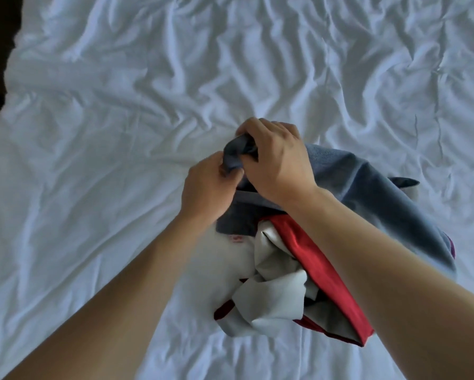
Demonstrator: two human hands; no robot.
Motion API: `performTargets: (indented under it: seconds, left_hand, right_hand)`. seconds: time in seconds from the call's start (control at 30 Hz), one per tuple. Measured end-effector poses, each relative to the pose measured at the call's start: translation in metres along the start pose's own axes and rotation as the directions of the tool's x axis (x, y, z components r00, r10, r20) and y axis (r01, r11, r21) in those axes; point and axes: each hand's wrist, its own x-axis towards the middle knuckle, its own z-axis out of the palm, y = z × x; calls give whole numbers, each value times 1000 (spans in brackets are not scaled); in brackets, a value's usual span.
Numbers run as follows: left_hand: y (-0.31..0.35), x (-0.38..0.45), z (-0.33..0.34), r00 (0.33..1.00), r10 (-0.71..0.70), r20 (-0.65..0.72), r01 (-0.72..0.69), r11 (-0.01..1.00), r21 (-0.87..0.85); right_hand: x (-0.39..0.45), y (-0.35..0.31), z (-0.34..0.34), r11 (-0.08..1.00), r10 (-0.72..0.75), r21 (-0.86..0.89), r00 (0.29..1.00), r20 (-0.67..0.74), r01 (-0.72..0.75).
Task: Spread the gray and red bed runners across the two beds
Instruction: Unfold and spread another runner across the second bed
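Gray cloth first: the gray bed runner point(373, 193) lies bunched on the white bed point(106, 133), just right of centre, running from my hands back toward my right forearm. My left hand point(205, 190) is closed on a twisted end of it, thumb and fingers pinching the fabric. My right hand point(277, 163) is clenched over the same end from above, touching the left hand, so both grips sit on one corner at the far end of the bundle. The red bed runner point(312, 267) is crumpled beneath and nearer to me, its pale lining turned out, partly under my right forearm and overlapped by the gray one. Judgement: step in hand is finding the gray runner's edge to open it; nothing is spread yet. The bulk of the gray cloth trails rightward and toward me from the grip, so I cannot yet read its long axis. Risk: lifting may drag the red runner along, since the two overlap. Second bed not in view.
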Motion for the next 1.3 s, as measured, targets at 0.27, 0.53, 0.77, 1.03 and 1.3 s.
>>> performTargets:
  seconds: [0.27,0.53,0.77,1.03,1.3]
  left_hand:
    - [-27,-4,-58,987,-92,-130,87,995,-43]
    - [-49,-18,-64,979,-145,-141,134,987,-87]
    - [-71,-27,-63,967,-152,-203,154,988,-2]
    - [-121,-36,-113,940,-203,-274,198,979,-45]
    - [-191,-33,-180,907,-291,-306,232,949,-216]
  right_hand:
    - [7,-18,5,982,-30,-174,973,229,71]
    - [28,-59,41,919,-246,-203,894,374,337]
    - [23,-67,61,912,-301,-167,888,348,374]
    - [43,-123,105,889,-384,-107,851,359,446]
    - [71,-211,166,864,-441,-82,827,350,496]
